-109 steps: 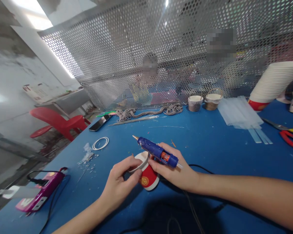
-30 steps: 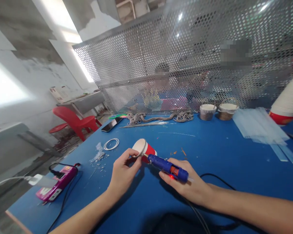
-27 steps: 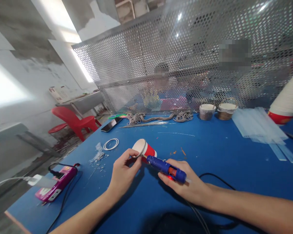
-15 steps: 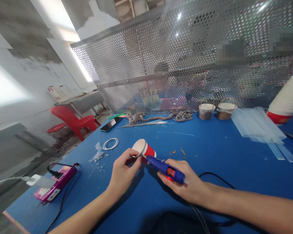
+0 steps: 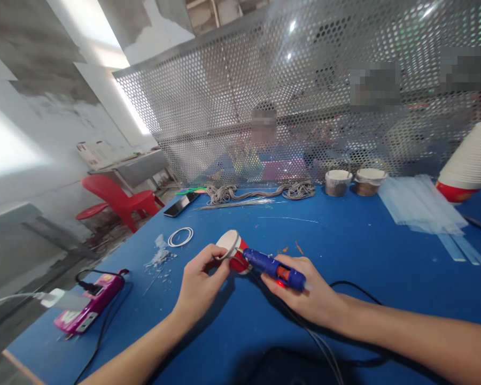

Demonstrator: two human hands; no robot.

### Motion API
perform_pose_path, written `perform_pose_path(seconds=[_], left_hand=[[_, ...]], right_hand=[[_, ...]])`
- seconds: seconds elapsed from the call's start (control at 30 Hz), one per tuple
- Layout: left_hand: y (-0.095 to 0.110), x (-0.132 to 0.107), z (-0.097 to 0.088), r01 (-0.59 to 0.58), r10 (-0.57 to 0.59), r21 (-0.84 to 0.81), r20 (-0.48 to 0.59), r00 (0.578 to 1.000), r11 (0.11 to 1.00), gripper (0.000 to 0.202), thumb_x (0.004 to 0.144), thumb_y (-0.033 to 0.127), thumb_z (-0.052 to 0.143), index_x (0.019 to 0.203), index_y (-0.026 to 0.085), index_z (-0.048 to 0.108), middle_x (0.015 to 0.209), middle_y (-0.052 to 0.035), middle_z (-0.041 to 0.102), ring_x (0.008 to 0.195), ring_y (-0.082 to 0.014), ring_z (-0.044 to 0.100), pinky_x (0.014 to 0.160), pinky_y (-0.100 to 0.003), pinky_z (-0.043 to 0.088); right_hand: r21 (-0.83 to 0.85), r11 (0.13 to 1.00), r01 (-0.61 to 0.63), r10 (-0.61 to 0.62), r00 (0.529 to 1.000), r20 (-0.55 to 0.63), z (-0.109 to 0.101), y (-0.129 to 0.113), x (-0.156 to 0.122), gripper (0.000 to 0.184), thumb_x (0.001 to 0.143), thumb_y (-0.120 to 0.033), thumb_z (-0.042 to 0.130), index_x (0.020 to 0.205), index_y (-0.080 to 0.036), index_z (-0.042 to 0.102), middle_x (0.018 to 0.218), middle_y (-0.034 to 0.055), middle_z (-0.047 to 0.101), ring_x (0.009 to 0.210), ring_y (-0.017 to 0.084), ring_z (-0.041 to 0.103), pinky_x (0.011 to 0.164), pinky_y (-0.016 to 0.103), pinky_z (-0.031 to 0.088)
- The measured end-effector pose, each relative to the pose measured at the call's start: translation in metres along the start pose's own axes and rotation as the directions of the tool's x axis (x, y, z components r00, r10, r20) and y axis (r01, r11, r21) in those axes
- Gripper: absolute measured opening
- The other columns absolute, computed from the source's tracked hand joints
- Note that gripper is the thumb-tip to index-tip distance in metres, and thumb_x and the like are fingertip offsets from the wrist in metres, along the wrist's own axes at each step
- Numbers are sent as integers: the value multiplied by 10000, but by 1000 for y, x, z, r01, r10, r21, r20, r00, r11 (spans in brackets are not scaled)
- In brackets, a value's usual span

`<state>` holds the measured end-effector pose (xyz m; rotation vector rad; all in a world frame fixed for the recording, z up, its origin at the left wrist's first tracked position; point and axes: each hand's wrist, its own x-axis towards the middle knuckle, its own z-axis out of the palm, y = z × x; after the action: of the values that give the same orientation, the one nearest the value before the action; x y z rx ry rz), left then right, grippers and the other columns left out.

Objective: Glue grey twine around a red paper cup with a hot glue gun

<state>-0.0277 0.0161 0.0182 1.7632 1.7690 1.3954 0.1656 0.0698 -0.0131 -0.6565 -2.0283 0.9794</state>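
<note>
Two hands are in play over the blue table (image 5: 344, 251), and both are busy. The left hand (image 5: 200, 280) has thumb and fingers closed in a pinch on the white end of a red paper cup (image 5: 239, 261). The cup lies tipped on its side near the middle of the table, just ahead of the knuckles. The right hand (image 5: 308, 299) is wrapped firmly around a blue glue gun (image 5: 274, 266), with the brass nozzle pressed right up to the cup where white meets red. There is an orange sticker on the gun's barrel, but its writing is too small to read. A red light glows underneath, and a black cable (image 5: 353, 286) trails off behind the wrist.

Out to the left, a white ring (image 5: 180, 236) lies flat beside some pale scraps. A pink power strip (image 5: 90, 302) sits at the near corner with a plug in it, and its white lettering is blurred beyond reading. A dark phone (image 5: 180, 204) rests near the far edge, next to a tangle of grey cords (image 5: 260, 191).

Over on the right, two small pots (image 5: 336, 182) stand side by side, with clear strips (image 5: 420, 206) fanned out next to them. A tilted stack of white cups (image 5: 471, 160) with a red band leans in from the edge. Behind it all is a perforated metal screen (image 5: 304, 80), with other people dimly visible through it.
</note>
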Motion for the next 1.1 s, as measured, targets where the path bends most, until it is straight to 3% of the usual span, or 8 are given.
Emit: perform_pose_path(seconds=[0.27, 0.43, 0.6, 0.77, 0.97, 1.1], left_hand=[[3, 1, -4, -44, 43, 36, 33, 999, 998, 138, 757, 191, 535, 733, 169, 669, 667, 4, 625, 601, -120, 561, 563, -216, 457], [4, 1, -5, -14, 12, 42, 49, 999, 999, 152, 757, 193, 520, 726, 166, 666, 655, 9, 613, 583, -116, 537, 546, -210, 431], [2, 1, -5, -9, 6, 48, 60, 998, 999, 171, 755, 211, 511, 731, 160, 672, 661, 5, 599, 592, -119, 527, 555, -216, 417], [1, 1, -5, 2, -5, 47, 61, 998, 999, 174, 749, 212, 503, 732, 160, 668, 653, 5, 591, 593, -125, 517, 559, -225, 409], [1, 1, -7, -11, 8, 49, 60, 998, 999, 177, 749, 210, 498, 720, 158, 665, 647, 6, 575, 590, -124, 505, 559, -227, 399], [1, 2, -8, -9, 6, 44, 65, 998, 999, 177, 749, 208, 499, 730, 155, 667, 648, 5, 580, 589, -124, 508, 560, -228, 401]], right_hand=[[19, 1000, -6, 5, 999, 42, -3, -4, 1, 219, 812, -303, 548, 644, -193, 461, 564, -30, 470, 498, 101, 388, 515, 240, 337], [22, 999, -45, 45, 999, 2, -4, -3, 1, 263, 823, -318, 535, 615, -195, 432, 567, -26, 463, 525, 106, 396, 551, 247, 351], [45, 998, -38, 35, 998, 61, -4, -4, -1, 240, 808, -300, 553, 633, -192, 429, 563, -36, 456, 502, 92, 371, 520, 235, 317], [79, 991, -104, 104, 995, 5, -5, -4, 4, 280, 818, -327, 530, 598, -191, 422, 569, -22, 463, 532, 104, 392, 549, 247, 337], [101, 991, -85, 80, 995, 51, -4, -7, 1, 267, 806, -313, 543, 603, -193, 418, 540, -43, 429, 489, 90, 358, 500, 238, 302], [108, 988, -111, 110, 994, 15, -5, -6, 2, 279, 808, -329, 537, 593, -192, 425, 554, -28, 452, 512, 99, 385, 516, 239, 334]])
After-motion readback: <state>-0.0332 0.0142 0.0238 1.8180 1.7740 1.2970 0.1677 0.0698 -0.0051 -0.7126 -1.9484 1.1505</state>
